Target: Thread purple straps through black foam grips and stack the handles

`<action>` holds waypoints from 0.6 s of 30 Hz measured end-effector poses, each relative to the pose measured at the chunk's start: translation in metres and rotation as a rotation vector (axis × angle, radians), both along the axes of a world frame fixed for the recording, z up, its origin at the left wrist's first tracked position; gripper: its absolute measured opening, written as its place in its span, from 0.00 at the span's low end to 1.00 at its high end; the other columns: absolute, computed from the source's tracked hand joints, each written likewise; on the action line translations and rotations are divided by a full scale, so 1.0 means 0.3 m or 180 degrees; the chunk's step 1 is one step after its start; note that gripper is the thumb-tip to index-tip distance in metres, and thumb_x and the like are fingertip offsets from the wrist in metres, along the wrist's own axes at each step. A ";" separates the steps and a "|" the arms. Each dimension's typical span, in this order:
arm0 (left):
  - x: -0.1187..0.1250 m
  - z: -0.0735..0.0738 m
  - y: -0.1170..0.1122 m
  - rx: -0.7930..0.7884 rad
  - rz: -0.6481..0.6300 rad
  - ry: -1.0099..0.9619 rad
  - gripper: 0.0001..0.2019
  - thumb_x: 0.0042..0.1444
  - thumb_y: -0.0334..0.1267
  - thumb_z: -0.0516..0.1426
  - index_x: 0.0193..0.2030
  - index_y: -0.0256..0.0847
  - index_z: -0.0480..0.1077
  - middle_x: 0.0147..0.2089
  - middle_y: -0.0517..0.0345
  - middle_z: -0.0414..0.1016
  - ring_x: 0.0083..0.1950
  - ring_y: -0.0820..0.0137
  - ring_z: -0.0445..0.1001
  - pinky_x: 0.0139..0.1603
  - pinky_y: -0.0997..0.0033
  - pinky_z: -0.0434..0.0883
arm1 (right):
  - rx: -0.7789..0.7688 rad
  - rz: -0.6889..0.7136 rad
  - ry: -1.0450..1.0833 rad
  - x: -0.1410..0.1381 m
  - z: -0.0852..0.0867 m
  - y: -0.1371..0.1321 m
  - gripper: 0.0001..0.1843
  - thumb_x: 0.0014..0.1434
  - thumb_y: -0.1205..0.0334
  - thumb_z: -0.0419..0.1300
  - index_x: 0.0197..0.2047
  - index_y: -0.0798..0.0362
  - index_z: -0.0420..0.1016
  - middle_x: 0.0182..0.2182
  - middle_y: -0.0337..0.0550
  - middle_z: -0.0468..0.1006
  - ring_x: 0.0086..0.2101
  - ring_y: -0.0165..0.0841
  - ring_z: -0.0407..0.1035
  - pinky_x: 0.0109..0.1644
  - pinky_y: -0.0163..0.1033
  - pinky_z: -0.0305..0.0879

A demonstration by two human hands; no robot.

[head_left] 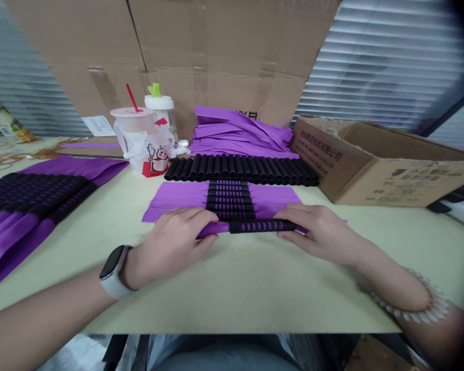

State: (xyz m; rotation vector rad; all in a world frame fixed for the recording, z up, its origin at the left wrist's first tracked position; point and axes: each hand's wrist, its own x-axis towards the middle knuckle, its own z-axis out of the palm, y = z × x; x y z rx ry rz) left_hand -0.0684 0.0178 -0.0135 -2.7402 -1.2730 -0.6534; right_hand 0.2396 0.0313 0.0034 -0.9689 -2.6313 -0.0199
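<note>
Here we are at the desk (235,299), my two hands well apart, one piece bridging them: a black sleeve (262,226) with a purple strip (216,228) running through it, colour peeping out of every slot. My left hand (178,234) has the strip pinched between thumb and fingers, a short bare length showing before the sleeve begins. Over on the other end, my right hand (317,229) closes around the sleeve's tip, fingers above, thumb below, a scrap of purple under the palm (whether I've got fabric, sleeve or both in there, I can't tell).

And here's the line that matters: the piece lies straight between my hands, long axis left to right, roughly parallel to the desk's near edge. The right hand is the nearer to the sleeve, right on it.

Just beyond, on the far-edge side, the sleeved strips (231,201) lie in ranks, same direction as mine. Behind them, the loose black sleeves (242,169) stand crosswise, ends towards me, and then comes the pile of purple strips (235,139). A carton (406,180) holds the far right corner; another sleeved batch (34,193) spreads along the left edge.
</note>
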 end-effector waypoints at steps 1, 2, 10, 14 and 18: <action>-0.008 0.005 0.008 -0.0023 0.0112 0.0012 0.12 0.58 0.39 0.56 0.48 0.41 0.70 0.44 0.53 0.78 0.40 0.62 0.76 0.40 0.64 0.71 | -0.0003 -0.0051 -0.0014 0.011 0.006 0.007 0.11 0.66 0.60 0.53 0.47 0.54 0.72 0.37 0.45 0.76 0.36 0.38 0.72 0.40 0.42 0.66; -0.017 0.011 0.019 -0.0068 0.0213 0.0030 0.13 0.58 0.40 0.57 0.49 0.41 0.70 0.43 0.54 0.78 0.39 0.62 0.77 0.39 0.64 0.70 | -0.0018 -0.0105 -0.0022 0.024 0.013 0.015 0.11 0.65 0.60 0.53 0.47 0.54 0.72 0.37 0.45 0.76 0.37 0.39 0.72 0.40 0.42 0.66; -0.103 0.071 0.134 -0.1838 0.0008 -0.0954 0.12 0.57 0.46 0.57 0.31 0.39 0.71 0.25 0.63 0.70 0.25 0.74 0.66 0.24 0.77 0.62 | -0.0030 -0.0317 0.0314 0.101 0.047 0.066 0.09 0.64 0.57 0.56 0.42 0.53 0.72 0.34 0.43 0.76 0.30 0.34 0.70 0.33 0.38 0.64; -0.127 0.066 0.166 -0.2436 0.0229 -0.2170 0.14 0.54 0.46 0.60 0.28 0.38 0.66 0.22 0.65 0.65 0.21 0.78 0.62 0.20 0.80 0.59 | 0.0151 -0.0378 0.0461 0.097 0.048 0.064 0.09 0.64 0.56 0.57 0.42 0.53 0.72 0.33 0.42 0.75 0.28 0.32 0.68 0.30 0.37 0.63; -0.139 0.059 0.190 -0.2484 0.0210 -0.2630 0.15 0.50 0.45 0.63 0.26 0.38 0.64 0.21 0.65 0.64 0.21 0.79 0.62 0.21 0.81 0.62 | 0.0149 -0.0359 0.0468 0.096 0.051 0.063 0.09 0.64 0.56 0.57 0.43 0.53 0.72 0.33 0.42 0.75 0.28 0.31 0.67 0.30 0.36 0.63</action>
